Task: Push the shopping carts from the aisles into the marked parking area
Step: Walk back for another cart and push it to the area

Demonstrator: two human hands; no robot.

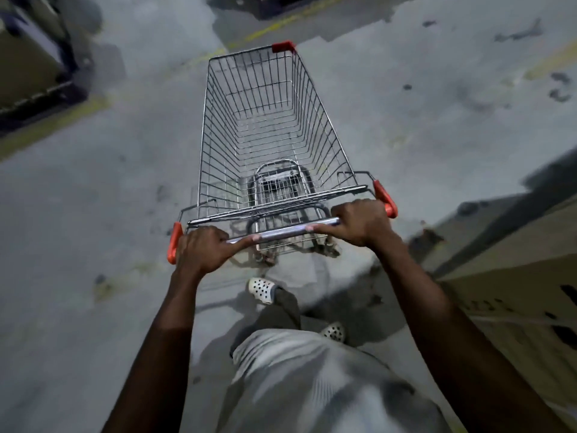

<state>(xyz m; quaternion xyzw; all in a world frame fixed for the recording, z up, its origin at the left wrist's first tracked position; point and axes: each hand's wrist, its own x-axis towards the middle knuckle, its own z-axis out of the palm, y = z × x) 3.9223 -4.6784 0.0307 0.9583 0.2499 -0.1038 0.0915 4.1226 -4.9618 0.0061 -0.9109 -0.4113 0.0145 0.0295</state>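
The cart (265,126) stands on the grey floor (93,198) straight ahead of the person, its wire basket with nothing inside and its far end near a faded yellow line (278,26). The left hand (203,248) and the right hand (359,220) each grip the chrome handle (281,231), fingers curled over it and thumbs lying along the bar, one hand at each end just beside an orange cap (385,198). The folded child seat lies flat against the back of the basket. The rear wheels (331,250) show only as a blur under the handle, and the front wheels are hidden by the basket. Below the handle one white clog (262,289) is in full view, the other (334,332) is half covered by the grey shirt (312,385). On the right are brown boxes (515,276), cut off by the edge (the marks on them cannot be read). At the top left a dark, blurred object (37,57) stands beside another yellow line; what it is I cannot tell.
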